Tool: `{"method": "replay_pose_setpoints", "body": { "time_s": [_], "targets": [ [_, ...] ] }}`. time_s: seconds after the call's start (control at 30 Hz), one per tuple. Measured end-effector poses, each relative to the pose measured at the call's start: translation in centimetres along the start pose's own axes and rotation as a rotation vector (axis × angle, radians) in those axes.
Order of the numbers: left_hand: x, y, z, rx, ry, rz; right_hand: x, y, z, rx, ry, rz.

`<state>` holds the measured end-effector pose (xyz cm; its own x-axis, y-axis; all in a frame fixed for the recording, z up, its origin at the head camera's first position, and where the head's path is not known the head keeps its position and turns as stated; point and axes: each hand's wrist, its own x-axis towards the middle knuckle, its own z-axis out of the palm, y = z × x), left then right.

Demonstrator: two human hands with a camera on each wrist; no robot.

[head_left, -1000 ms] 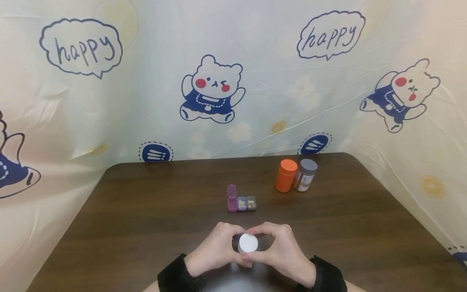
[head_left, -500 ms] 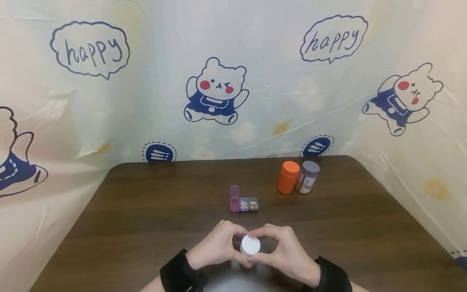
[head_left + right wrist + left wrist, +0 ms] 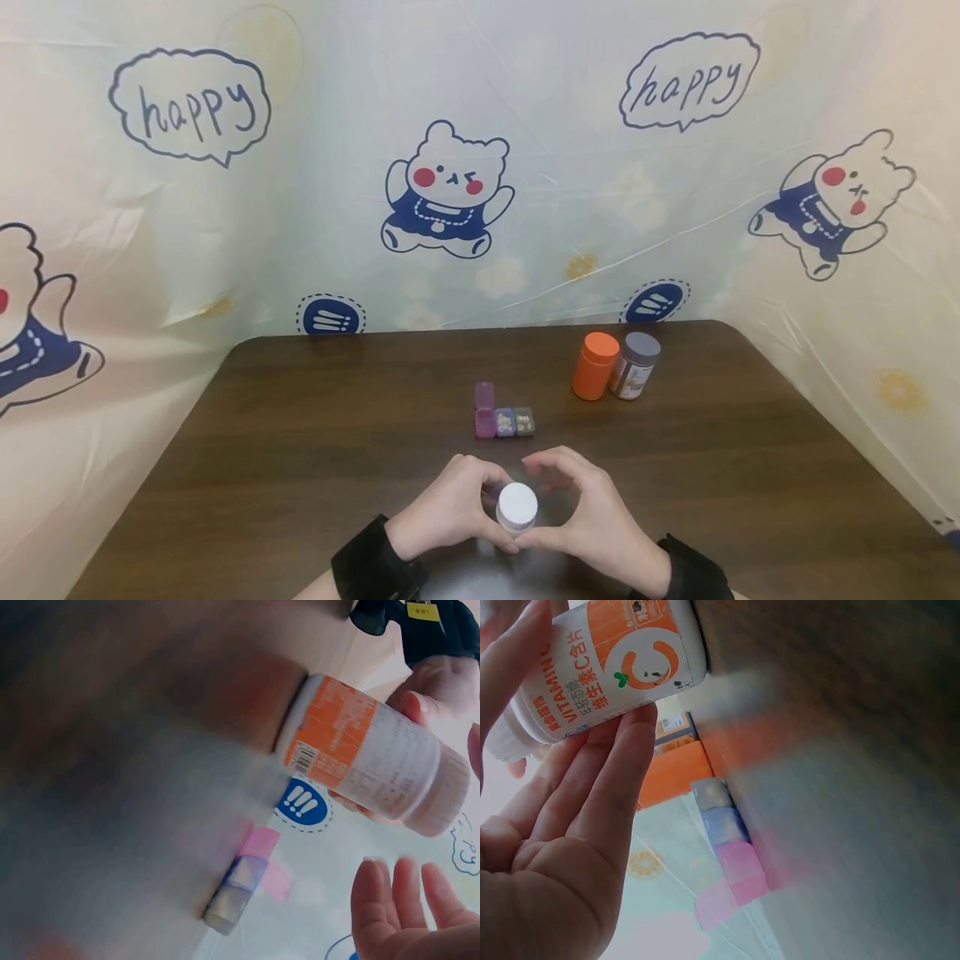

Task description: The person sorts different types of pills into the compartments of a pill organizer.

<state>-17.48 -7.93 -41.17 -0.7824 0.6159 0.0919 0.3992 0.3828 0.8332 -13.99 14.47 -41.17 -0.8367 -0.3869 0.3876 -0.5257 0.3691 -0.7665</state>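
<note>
A white bottle with an orange label (image 3: 622, 664), printed "VITAMIN C", stands upright on the table near its front. Its white cap (image 3: 517, 503) is on. My left hand (image 3: 450, 508) grips the bottle's body between thumb and fingers. On the other side, my right hand (image 3: 592, 517) is spread around the cap, its fingers (image 3: 405, 889) apart from it; the thumb is close to the cap, and contact cannot be told. Beyond the hands lies a small pill box (image 3: 505, 422) with a raised lid on its pink compartment. Its blue and grey compartments hold pale pieces.
At the back right stand an orange bottle (image 3: 596, 367) and a grey-capped bottle (image 3: 635, 367), side by side. The dark wooden table (image 3: 337, 400) ends at a printed curtain (image 3: 555, 192) behind. Black bands (image 3: 375, 562) circle both wrists.
The fingers of my right hand have lifted off the cap and spread away from it. My left hand keeps its grip on the bottle. The head view has shifted slightly.
</note>
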Motion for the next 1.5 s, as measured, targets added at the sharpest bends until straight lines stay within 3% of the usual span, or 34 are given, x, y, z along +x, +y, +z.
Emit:
{"method": "replay_pose_setpoints", "body": {
  "time_s": [0.17, 0.63, 0.87, 1.13, 1.37, 1.5],
  "targets": [
    [0.0, 0.0, 0.1, -0.004, 0.001, -0.004, -0.3, -0.3, 0.0, 0.005, 0.001, 0.03],
    [0.0, 0.1, 0.0, 0.039, 0.013, 0.002, 0.0, -0.6, 1.2, 0.044, -0.026, -0.062],
    [0.0, -0.1, 0.0, 0.041, 0.016, 0.011, 0.6, -0.8, 1.6, 0.028, -0.005, -0.032],
    [0.1, 0.2, 0.0, 0.018, 0.007, 0.002, 0.5, -0.6, 0.5, -0.016, 0.04, 0.039],
    [0.2, 0.2, 0.0, 0.015, 0.004, -0.015, 0.2, -0.6, -0.5, 0.024, -0.015, 0.054],
    [0.2, 0.2, 0.0, 0.016, 0.003, -0.023, 0.0, -0.5, -0.5, 0.03, -0.055, 0.016]
  ]
}}
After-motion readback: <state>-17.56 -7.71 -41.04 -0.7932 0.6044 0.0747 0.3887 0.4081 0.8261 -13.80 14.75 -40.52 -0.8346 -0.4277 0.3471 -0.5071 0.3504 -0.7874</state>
